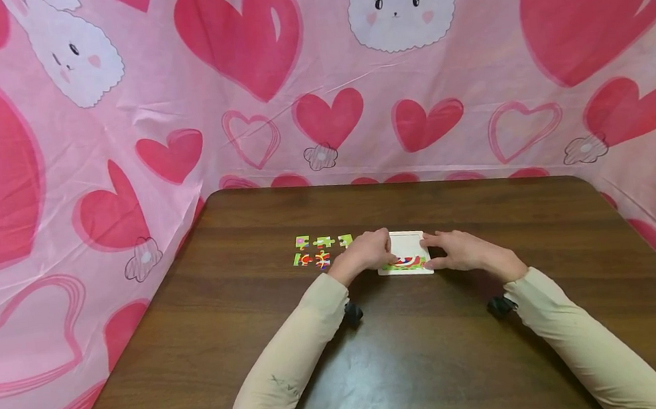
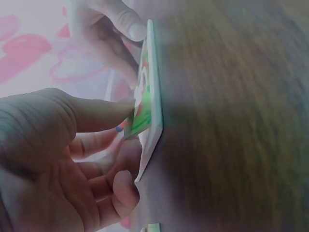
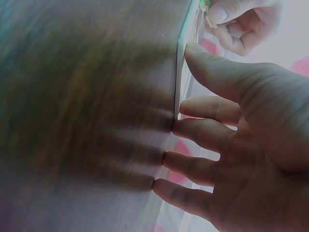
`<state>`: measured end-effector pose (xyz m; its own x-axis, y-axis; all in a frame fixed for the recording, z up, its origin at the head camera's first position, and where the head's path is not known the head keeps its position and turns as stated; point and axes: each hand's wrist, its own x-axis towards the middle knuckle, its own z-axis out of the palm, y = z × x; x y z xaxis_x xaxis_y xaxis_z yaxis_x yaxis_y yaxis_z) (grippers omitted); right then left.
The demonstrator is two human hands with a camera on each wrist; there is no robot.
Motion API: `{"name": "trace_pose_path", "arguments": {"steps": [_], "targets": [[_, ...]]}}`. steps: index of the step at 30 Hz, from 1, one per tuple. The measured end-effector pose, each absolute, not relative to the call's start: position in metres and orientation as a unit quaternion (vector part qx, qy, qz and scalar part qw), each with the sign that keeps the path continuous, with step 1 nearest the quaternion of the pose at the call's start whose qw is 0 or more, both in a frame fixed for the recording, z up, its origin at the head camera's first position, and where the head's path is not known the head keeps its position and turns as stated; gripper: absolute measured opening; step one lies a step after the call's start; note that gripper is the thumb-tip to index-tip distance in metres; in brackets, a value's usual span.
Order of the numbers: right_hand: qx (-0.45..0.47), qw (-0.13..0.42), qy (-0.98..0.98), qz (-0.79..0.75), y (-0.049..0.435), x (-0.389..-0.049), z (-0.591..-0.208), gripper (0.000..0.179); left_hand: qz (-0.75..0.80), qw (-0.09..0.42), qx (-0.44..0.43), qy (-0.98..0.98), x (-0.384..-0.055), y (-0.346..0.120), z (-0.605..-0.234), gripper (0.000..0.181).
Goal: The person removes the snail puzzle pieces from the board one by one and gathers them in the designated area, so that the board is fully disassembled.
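Observation:
A white puzzle tray (image 1: 408, 244) lies on the table, with joined red, green and white picture pieces (image 1: 409, 262) along its near side. My left hand (image 1: 368, 251) is at the tray's left side. Between its thumb and index finger it pinches a green-edged puzzle piece (image 2: 129, 126), which tilts over the tray; my fingers hide part of it. My right hand (image 1: 463, 250) steadies the tray's right edge with its thumb on the frame. In the right wrist view its fingers (image 3: 190, 162) are spread and nearly straight, the lower tips touching the table.
Several loose jigsaw pieces (image 1: 305, 259) lie left of the tray, green with red and blue parts. The brown wooden table (image 1: 416, 355) has rounded corners. Behind it hangs a pink cloth (image 1: 362, 74) with hearts and rabbits.

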<state>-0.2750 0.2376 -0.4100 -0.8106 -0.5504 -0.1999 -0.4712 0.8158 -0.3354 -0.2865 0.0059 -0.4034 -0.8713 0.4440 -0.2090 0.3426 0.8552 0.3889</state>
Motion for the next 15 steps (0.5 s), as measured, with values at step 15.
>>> {"name": "trace_pose_path", "arguments": {"steps": [15], "targets": [[-0.267, 0.148, 0.943, -0.135, 0.237, -0.275, -0.411, 0.063, 0.248, 0.121, 0.259, 0.926, -0.282, -0.022, -0.387, 0.016]]}}
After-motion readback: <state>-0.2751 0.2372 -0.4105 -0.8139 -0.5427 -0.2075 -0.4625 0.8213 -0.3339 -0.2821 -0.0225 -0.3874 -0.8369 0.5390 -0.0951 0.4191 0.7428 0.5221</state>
